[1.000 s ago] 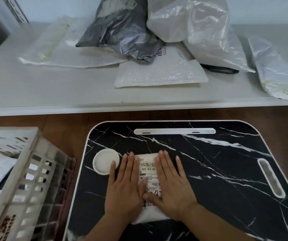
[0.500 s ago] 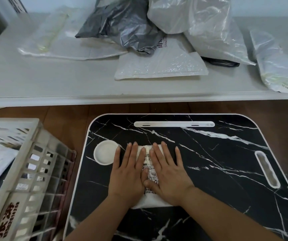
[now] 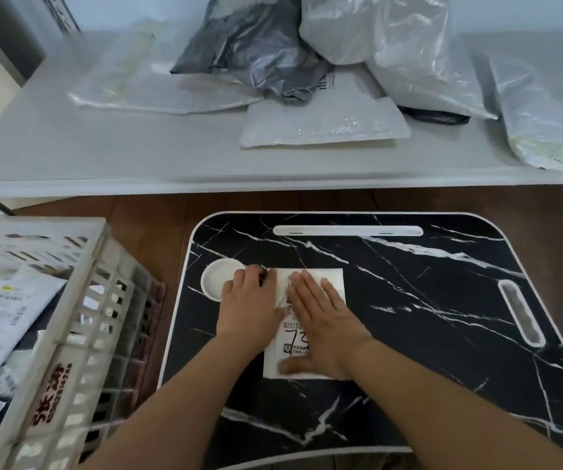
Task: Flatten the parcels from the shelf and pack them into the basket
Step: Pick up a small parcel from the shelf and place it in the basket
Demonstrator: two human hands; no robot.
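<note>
A small white parcel (image 3: pixel 332 283) with a printed label lies on the black marble-pattern tray table (image 3: pixel 426 317). My right hand (image 3: pixel 324 323) presses flat on its middle, fingers straight and spread. My left hand (image 3: pixel 248 310) is at the parcel's upper left edge with its fingers curled on that edge; the fingertips are blurred. The white slatted basket (image 3: pixel 103 317) stands left of the table and holds several labelled parcels (image 3: pixel 8 310). On the grey shelf (image 3: pixel 103 157) behind lie more parcels: a dark grey bag (image 3: pixel 256 52), a bubble mailer (image 3: pixel 324 127) and a large white bag (image 3: pixel 402 56).
A round white cup recess (image 3: pixel 217 279) sits in the table just left of my left hand. A clear flat bag (image 3: pixel 144 83) lies at the shelf's left and a pale bag (image 3: pixel 538 113) at its right. Brown floor shows between the shelf and the table.
Both hands were pressing flat side by side on the parcel. My left hand has slid to the parcel's left edge and curled its fingers; the right hand stays flat, and more label shows.
</note>
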